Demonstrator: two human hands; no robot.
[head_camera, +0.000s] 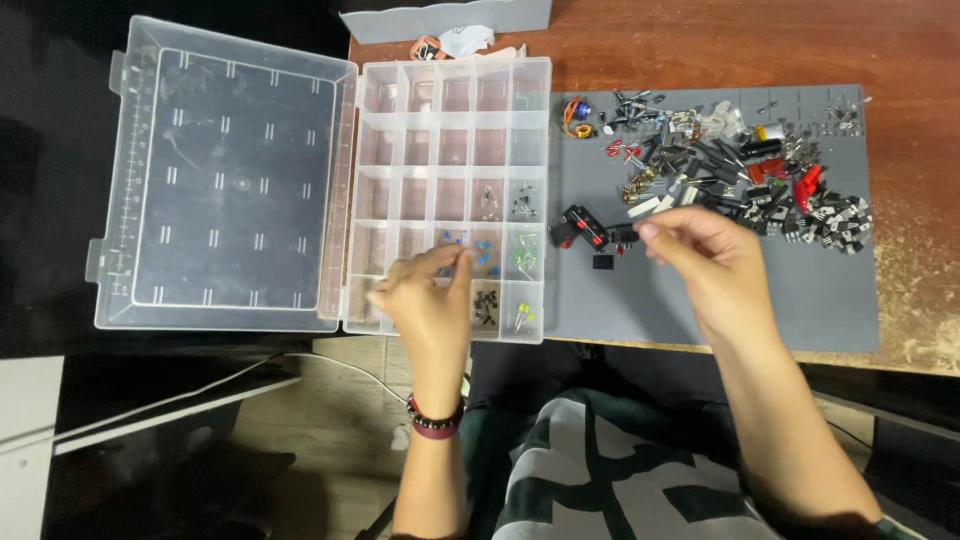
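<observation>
I am sorting small parts into my clear box (447, 140). My left hand (425, 300) is over the bottom rows of the box, with the fingers pinched close together. I cannot tell if there is a part between them, it would be too tiny to see. It sits just beside the cup with the little blue parts (483, 250).

My right hand (700, 255) is over the grey mat (700, 320), near the big pile of parts (730, 165). Its thumb and finger are pinched narrow too. I think they hold something small, but I cannot be sure. A black block with red on it (580, 228) lies on the mat just beside that hand.

To do this well, I think I should go slow and take one part at a time. I should look at the cup first, so the same kind goes with the same kind. The green parts (525, 255) and the yellow ones (523, 315) each have their own cup. I should lower my fingers right into the cup before letting go, so nothing bounces out. The lid (230, 180) lies open flat to the left, past the edge of the brown surface (720, 45), so I must not lean on it.
</observation>
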